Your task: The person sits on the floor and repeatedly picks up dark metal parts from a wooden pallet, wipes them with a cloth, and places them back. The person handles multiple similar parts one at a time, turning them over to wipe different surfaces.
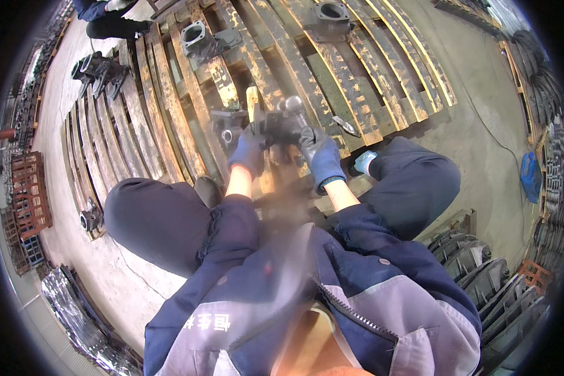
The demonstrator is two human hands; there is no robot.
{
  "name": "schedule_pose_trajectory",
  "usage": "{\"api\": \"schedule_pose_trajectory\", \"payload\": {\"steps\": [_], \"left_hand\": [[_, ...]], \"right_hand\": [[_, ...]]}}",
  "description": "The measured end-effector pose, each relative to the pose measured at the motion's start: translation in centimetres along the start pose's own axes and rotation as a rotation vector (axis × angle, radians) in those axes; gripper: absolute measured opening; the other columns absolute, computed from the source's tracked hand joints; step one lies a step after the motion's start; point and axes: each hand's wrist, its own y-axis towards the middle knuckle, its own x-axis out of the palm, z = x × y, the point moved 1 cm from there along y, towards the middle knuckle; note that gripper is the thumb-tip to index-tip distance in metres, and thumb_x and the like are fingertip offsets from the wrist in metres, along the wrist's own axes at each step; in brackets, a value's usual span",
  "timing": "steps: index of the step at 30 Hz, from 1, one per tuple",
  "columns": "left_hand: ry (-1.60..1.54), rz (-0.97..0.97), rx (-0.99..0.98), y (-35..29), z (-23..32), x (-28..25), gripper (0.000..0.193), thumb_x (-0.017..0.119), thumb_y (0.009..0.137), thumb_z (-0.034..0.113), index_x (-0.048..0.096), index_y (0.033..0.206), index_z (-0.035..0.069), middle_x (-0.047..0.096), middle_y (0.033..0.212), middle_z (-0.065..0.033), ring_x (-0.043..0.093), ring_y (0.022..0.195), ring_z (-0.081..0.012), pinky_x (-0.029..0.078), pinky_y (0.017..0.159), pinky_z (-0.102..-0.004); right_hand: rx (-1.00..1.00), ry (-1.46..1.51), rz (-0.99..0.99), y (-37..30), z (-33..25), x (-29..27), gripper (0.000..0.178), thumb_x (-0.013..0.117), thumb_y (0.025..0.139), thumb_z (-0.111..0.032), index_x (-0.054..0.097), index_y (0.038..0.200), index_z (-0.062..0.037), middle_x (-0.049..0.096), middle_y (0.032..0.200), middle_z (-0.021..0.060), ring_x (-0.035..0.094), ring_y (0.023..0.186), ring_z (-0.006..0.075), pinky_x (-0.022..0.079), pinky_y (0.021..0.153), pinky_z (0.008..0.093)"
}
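Hands: 2, both gloved in blue and black. Right hand (319, 155): fingers curled round the handle of a hammer (293, 104), count 1, its rounded metal head raised above the fist. Left hand (249, 151): fingers bent against a dark metal part (282, 128); cannot tell whether it pinches the part or only steadies it. That part sits between the two hands, over the slats of a wooden pallet (169, 106), its lower side partly covered by the gloves.

Other metal parts on the slats: 1 with a round opening (195, 39), upper left of the hands; 1 squarish block (329, 22) at the far side; a cluster (100, 70) near the left edge, number unclear; 1 small part (91, 216) at the near left corner. Small silvery tool (345, 125): 1, just right of the right hand.

Surroundings: 1 other person (103, 15), upper left, partly cut off. Blue bag (531, 177): 1, far right. Row of dark castings (482, 269), lower right, overlapping, not countable. Obstruction: a blurred patch below the hands.
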Motion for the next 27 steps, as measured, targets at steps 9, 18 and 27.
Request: {"api": "schedule_pose_trajectory", "payload": {"steps": [9, 18, 27], "left_hand": [[0.708, 0.059, 0.739, 4.3, -9.3, -1.6, 0.037, 0.059, 0.083, -0.002, 0.060, 0.119, 0.007, 0.067, 0.099, -0.0046, 0.062, 0.084, -0.0173, 0.052, 0.077, -0.0310], [-0.259, -0.191, 0.310, 3.9, -7.5, -1.5, 0.041, 0.051, 0.091, 0.016, 0.056, 0.132, 0.015, 0.060, 0.125, -0.0031, 0.049, 0.121, -0.0188, 0.037, 0.103, -0.0346], [0.286, -0.002, 0.410, 3.2, -7.9, -1.7, 0.040, 0.063, 0.079, -0.004, 0.062, 0.118, 0.004, 0.068, 0.100, -0.0042, 0.061, 0.082, -0.0162, 0.051, 0.074, -0.0302]], "right_hand": [[0.114, 0.011, -0.099, 0.4, 0.3, 0.1, 0.050, 0.042, 0.094, -0.053, 0.064, 0.107, -0.0097, 0.066, 0.101, 0.0255, 0.060, 0.099, 0.0481, 0.048, 0.085, 0.0541], [0.085, -0.063, -0.088, 0.4, 0.3, 0.1, 0.051, 0.042, 0.095, -0.053, 0.064, 0.104, -0.0084, 0.065, 0.100, 0.0263, 0.060, 0.097, 0.0482, 0.048, 0.083, 0.0543], [0.015, -0.074, -0.041, 0.4, 0.3, 0.0, 0.051, 0.043, 0.095, -0.052, 0.067, 0.104, -0.0073, 0.067, 0.096, 0.0244, 0.063, 0.094, 0.0449, 0.049, 0.081, 0.0506]]}}
